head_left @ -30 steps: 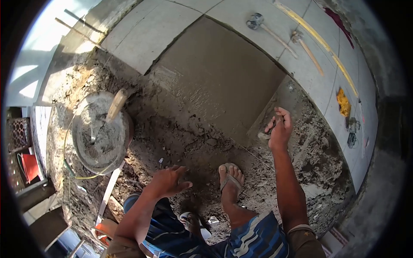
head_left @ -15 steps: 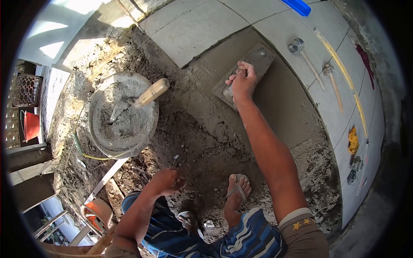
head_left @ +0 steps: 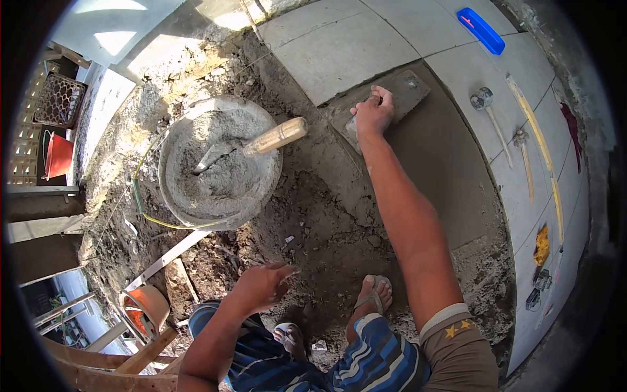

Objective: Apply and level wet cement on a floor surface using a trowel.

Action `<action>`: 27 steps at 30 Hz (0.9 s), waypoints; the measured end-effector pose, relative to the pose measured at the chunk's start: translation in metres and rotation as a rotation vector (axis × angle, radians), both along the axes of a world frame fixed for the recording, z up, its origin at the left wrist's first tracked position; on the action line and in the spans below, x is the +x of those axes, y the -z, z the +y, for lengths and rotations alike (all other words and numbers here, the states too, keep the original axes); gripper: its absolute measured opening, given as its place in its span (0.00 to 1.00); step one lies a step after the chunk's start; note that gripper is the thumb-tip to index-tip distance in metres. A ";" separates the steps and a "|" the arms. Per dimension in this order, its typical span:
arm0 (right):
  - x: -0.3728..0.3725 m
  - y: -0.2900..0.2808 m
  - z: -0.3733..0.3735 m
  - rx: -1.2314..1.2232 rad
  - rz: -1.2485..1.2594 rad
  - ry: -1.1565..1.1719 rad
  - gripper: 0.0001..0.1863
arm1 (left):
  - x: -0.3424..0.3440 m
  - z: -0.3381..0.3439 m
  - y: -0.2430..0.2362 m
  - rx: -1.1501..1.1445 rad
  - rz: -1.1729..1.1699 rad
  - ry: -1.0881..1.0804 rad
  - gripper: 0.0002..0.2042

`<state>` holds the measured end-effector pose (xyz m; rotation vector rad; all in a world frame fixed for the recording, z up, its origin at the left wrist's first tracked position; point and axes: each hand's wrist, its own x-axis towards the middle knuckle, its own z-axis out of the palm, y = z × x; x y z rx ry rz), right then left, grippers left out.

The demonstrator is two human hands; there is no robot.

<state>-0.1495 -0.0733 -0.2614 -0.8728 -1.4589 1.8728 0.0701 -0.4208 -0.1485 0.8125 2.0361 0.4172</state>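
My right hand [head_left: 374, 116] is closed round the handle of a rectangular grey plastering float [head_left: 406, 91]. The float lies on smooth wet mortar [head_left: 436, 163], its far edge near a laid floor tile [head_left: 326, 59]. Low in the middle, my left hand [head_left: 262, 287] hangs over the soil, empty, fingers loosely bent and one finger stretched out. To its upper left stands a round bucket [head_left: 277, 173] of grey mortar. A trowel with a wooden handle [head_left: 277, 136] rests in that bucket, its blade partly sunk in the mix.
On the right-hand tiles lie a blue tray [head_left: 482, 31], a mallet [head_left: 493, 121], a smaller wooden-handled tool [head_left: 524, 157], a yellow strip [head_left: 539, 140] and a yellow cloth [head_left: 541, 247]. An orange bucket [head_left: 151, 304] and a white strip [head_left: 166, 260] are at lower left. Rough soil surrounds my feet.
My right hand has slid the float slightly farther away, closer to the laid tile's edge. My left hand has turned, with a finger now stretched out. The whole view has shifted.
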 end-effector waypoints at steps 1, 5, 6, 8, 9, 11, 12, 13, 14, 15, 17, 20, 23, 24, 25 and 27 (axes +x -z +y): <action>-0.003 0.000 -0.001 0.000 -0.009 -0.003 0.13 | 0.002 0.002 -0.008 0.054 0.083 -0.053 0.25; -0.004 0.003 0.001 0.014 -0.066 0.003 0.12 | 0.000 0.002 -0.022 -0.024 0.103 -0.058 0.26; -0.005 0.012 0.008 0.047 -0.083 0.028 0.12 | 0.000 0.002 -0.023 -0.031 0.117 -0.079 0.27; 0.006 0.018 0.013 0.088 -0.114 0.069 0.12 | -0.001 0.002 -0.022 -0.028 0.117 -0.084 0.28; 0.016 0.019 0.013 0.097 -0.139 0.048 0.12 | -0.002 0.003 -0.024 -0.040 0.111 -0.103 0.28; 0.036 0.018 0.022 0.092 -0.173 0.012 0.12 | -0.003 0.010 -0.026 -0.049 0.105 -0.105 0.29; 0.049 0.016 0.026 0.097 -0.181 0.028 0.12 | -0.003 0.012 -0.024 -0.041 0.098 -0.089 0.29; 0.066 0.014 0.028 0.100 -0.178 0.032 0.12 | -0.004 0.015 -0.021 -0.021 0.093 -0.076 0.29; 0.084 0.012 0.031 0.103 -0.176 0.037 0.12 | -0.004 0.020 -0.017 -0.001 0.087 -0.062 0.29; 0.102 0.007 0.038 0.110 -0.179 0.056 0.12 | -0.004 0.027 -0.016 0.002 0.085 -0.044 0.30; 0.138 0.002 0.048 0.110 -0.260 0.025 0.12 | -0.005 0.034 -0.012 0.017 0.076 -0.005 0.30; 0.192 0.002 0.057 0.139 -0.269 0.035 0.12 | -0.005 0.047 -0.004 0.033 0.053 0.071 0.31; 0.241 -0.006 0.063 0.094 -0.289 0.069 0.12 | -0.003 0.060 0.001 0.021 0.050 0.147 0.31; 0.257 -0.009 0.068 0.094 -0.288 0.089 0.12 | -0.002 0.065 0.004 0.023 0.055 0.178 0.32; 0.276 -0.009 0.074 0.117 -0.304 0.113 0.12 | 0.000 0.073 0.007 0.024 0.054 0.197 0.32; 0.312 -0.018 0.083 0.149 -0.385 0.153 0.11 | 0.004 0.087 0.009 0.034 0.017 0.241 0.32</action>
